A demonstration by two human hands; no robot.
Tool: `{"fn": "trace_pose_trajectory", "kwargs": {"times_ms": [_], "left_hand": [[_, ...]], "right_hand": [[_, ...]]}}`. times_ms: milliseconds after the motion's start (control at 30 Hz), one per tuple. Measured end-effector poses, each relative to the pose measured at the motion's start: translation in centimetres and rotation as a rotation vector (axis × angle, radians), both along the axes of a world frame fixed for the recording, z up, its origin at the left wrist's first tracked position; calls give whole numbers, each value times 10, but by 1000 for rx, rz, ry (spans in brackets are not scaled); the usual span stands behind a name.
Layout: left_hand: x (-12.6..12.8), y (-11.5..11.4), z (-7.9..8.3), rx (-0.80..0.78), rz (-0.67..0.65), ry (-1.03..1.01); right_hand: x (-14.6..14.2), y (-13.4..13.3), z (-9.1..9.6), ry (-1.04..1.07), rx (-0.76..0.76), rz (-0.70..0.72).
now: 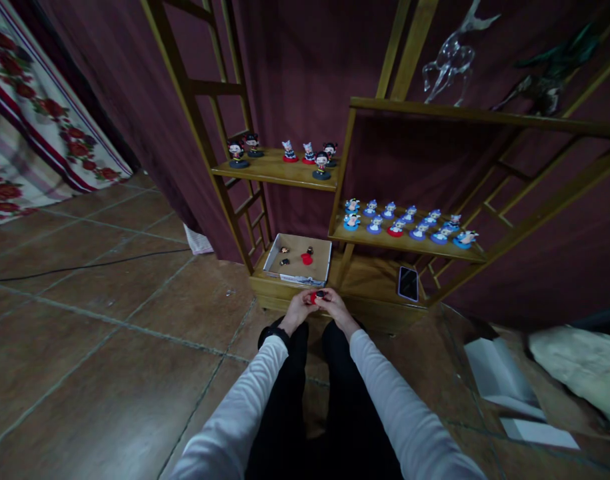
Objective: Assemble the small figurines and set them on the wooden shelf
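Note:
Between my two hands, in front of the low shelf, is a small figurine [319, 294] with a dark head and a red part that looks like a round base. My left hand [299, 309] closes its fingers on the red side. From the other side, my right hand [337, 307] pinches the dark-headed part. Whether the two parts are joined is too small to tell. Just beyond my hands sits a shallow cardboard box [315, 277], holding several small dark-haired figure pieces and red discs [307, 259].
A wooden display rack [275, 175] carries dark-haired figurines [321, 165] upper left and blue and purple figurines [419, 230] on the right. A phone [408, 283] lies on the lowest shelf. Higher up stands a clear deer ornament [449, 63]. White box pieces [505, 377] lie on the floor at right.

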State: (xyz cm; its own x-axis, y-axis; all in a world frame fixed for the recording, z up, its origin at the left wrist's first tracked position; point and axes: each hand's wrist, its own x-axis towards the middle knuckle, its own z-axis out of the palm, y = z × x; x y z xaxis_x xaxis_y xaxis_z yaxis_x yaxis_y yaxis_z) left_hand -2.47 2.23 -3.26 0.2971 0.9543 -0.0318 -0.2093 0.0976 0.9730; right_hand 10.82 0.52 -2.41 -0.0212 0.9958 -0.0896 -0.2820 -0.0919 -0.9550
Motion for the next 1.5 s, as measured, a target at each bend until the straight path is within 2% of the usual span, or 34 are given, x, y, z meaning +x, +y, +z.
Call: {"fn": "trace_pose_trajectory", "kwargs": {"times_ms": [233,333,533,1067,1500], "left_hand": [[1,3,-7,-10,-3,14],[1,2,-3,-22,-19,12],[-2,0,8,-3,-21,0],[-3,4,2,-1,-13,60],[-3,2,11,-10,3,85]], "right_hand": [[-3,3,-4,-34,-42,-53],[-3,4,-3,-19,-53,-55],[3,-1,2,43,-13,25],[1,-5,3,95,-25,-58],[1,-6,7,126,-58,-59]]}}
